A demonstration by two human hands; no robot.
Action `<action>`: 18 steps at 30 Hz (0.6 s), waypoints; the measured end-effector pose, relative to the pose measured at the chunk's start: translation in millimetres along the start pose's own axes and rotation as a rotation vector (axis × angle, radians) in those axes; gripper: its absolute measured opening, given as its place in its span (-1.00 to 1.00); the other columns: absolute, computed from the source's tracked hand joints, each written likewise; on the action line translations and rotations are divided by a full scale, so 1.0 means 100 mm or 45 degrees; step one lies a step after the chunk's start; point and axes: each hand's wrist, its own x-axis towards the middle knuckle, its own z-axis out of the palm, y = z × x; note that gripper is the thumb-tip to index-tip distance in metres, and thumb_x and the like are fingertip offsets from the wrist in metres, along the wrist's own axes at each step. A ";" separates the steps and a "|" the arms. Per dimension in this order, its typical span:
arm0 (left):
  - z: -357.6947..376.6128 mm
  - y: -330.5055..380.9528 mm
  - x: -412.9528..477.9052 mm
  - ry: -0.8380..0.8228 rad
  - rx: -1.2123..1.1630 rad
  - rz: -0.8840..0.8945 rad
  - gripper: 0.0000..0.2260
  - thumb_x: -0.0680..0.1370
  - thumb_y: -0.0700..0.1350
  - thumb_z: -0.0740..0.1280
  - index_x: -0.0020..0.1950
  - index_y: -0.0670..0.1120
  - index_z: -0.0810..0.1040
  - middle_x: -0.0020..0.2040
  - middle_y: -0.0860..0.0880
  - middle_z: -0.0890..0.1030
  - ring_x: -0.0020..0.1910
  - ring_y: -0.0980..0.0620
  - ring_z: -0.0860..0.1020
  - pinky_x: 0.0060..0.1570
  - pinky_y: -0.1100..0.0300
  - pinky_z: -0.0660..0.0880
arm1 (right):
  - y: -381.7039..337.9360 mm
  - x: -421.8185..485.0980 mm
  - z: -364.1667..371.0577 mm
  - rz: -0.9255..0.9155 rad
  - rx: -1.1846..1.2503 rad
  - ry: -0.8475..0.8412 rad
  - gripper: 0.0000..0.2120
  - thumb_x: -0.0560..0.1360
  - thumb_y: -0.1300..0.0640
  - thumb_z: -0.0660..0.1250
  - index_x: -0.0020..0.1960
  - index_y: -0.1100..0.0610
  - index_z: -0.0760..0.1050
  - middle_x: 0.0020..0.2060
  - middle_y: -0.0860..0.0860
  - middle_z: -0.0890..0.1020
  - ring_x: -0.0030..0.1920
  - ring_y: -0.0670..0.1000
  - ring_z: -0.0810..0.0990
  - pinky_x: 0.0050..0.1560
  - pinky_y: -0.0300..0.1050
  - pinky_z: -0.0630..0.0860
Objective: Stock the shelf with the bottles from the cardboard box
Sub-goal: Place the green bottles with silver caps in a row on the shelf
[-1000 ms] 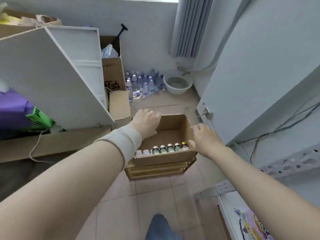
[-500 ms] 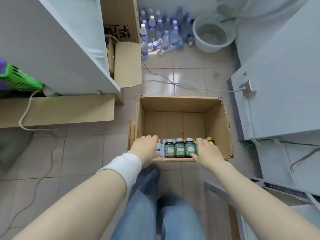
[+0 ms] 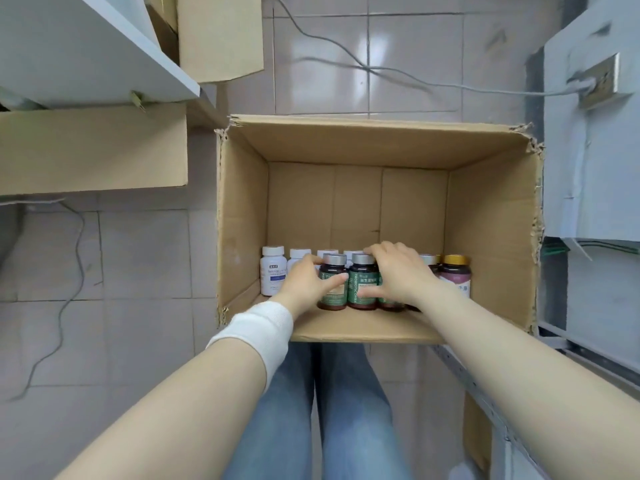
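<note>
An open cardboard box (image 3: 242,220) stands on the tiled floor in front of me. Along its near wall runs a row of bottles: white ones (image 3: 273,273) at the left, dark green-labelled ones (image 3: 362,285) with silver caps in the middle, a gold-capped one (image 3: 455,271) at the right. My left hand (image 3: 306,282) curls round the leftmost green-labelled bottle (image 3: 333,289). My right hand (image 3: 398,275) wraps round the green-labelled bottles right of the middle one, hiding most of them. A grey metal shelf frame (image 3: 460,372) shows at the lower right.
A white cabinet (image 3: 86,46) hangs over the upper left, with flat cardboard (image 3: 93,150) beneath it and another carton (image 3: 218,32) behind. Grey cables (image 3: 381,69) trail across the tiles. A grey panel (image 3: 595,133) flanks the box on the right. My jeans-clad legs (image 3: 329,410) are below.
I have bent closer over the box. Both hands moved from the box's rim down inside and closed round the green-labelled bottles.
</note>
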 end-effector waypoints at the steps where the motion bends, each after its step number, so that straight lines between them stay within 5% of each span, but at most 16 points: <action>1: 0.02 -0.01 0.03 0.003 -0.023 -0.009 -0.44 0.48 0.04 0.39 0.38 -0.15 0.31 0.29 -0.10 0.48 0.28 -0.03 0.45 0.09 0.24 0.35 | 0.02 0.03 0.01 -0.013 0.032 -0.013 -0.26 0.34 -0.23 0.40 0.38 0.08 0.26 0.28 0.06 0.45 0.26 0.13 0.39 0.26 -0.01 0.31; 7: 0.04 -0.04 0.06 0.031 -0.144 -0.045 -0.48 0.48 0.00 0.41 0.34 -0.14 0.33 0.16 -0.08 0.49 0.07 0.05 0.45 0.06 0.24 0.39 | 0.08 0.12 0.00 0.025 0.300 -0.074 -0.29 0.27 -0.13 0.51 0.31 0.04 0.30 0.18 0.08 0.51 0.23 0.11 0.37 0.21 0.01 0.37; 12: -0.19 -0.01 -0.03 0.097 -0.311 -0.003 -0.53 0.46 0.00 0.42 0.28 -0.11 0.36 0.18 -0.07 0.52 0.16 0.01 0.51 0.21 0.10 0.46 | 0.08 -0.02 -0.07 0.064 0.722 0.087 -0.41 0.23 0.05 0.57 0.16 -0.01 0.35 -0.01 -0.06 0.46 0.20 0.00 0.34 0.10 -0.08 0.39; 15: -0.44 0.14 -0.21 0.113 -0.365 0.100 -0.54 0.45 0.02 0.43 0.26 -0.07 0.36 0.17 -0.04 0.51 0.14 0.04 0.51 0.18 0.12 0.46 | 0.08 -0.21 -0.21 0.091 0.945 0.173 -0.42 0.25 0.08 0.57 0.15 -0.01 0.34 0.03 -0.08 0.48 0.16 -0.03 0.41 0.04 -0.15 0.36; 18: -0.69 0.40 -0.51 0.107 -0.380 0.236 -0.60 0.45 0.03 0.42 0.20 -0.01 0.36 0.16 0.01 0.51 0.13 0.09 0.50 0.15 0.17 0.45 | 0.06 -0.51 -0.44 0.197 1.210 0.206 -0.38 0.26 0.10 0.56 0.22 0.03 0.35 0.16 -0.01 0.48 0.15 -0.01 0.49 0.18 -0.09 0.44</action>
